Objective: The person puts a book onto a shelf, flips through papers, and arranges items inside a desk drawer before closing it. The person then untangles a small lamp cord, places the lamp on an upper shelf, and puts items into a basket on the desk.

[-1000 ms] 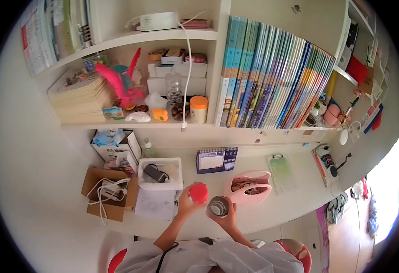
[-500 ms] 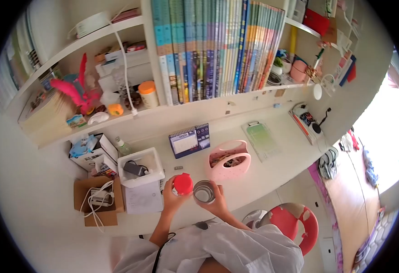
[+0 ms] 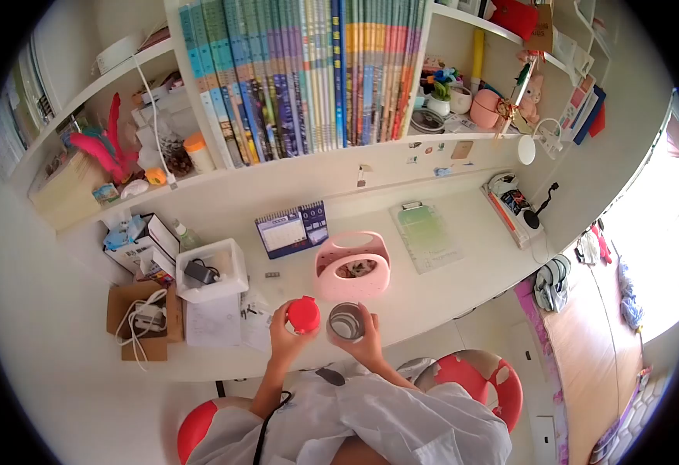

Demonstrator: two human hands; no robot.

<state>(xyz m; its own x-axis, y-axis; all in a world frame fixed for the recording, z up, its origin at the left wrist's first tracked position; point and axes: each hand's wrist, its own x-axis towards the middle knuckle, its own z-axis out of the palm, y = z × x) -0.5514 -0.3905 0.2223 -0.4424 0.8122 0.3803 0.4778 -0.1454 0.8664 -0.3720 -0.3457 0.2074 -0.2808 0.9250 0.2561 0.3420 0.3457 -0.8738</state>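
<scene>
My left hand (image 3: 284,335) is closed around a red lid (image 3: 304,315) with a small tab on its top edge. Just to the right, my right hand (image 3: 367,346) grips a metal cup (image 3: 346,322), its open mouth facing up so the bare steel inside shows. A narrow gap separates lid and cup. Both are held above the front edge of the white desk (image 3: 425,298). Beyond them stands a pink basket (image 3: 353,285) with small items inside.
A desk calendar (image 3: 293,230) and a green clipboard (image 3: 426,236) are farther back. At left are a white bin (image 3: 233,273) with a black adapter, a cardboard box (image 3: 121,314) with cables, and papers (image 3: 214,322). A red-and-grey chair (image 3: 502,387) is at my right.
The view has turned, so the desk and shelves sit farther left in it. The lid in my left hand has moved slightly away from the cup; both hands keep their grip.
</scene>
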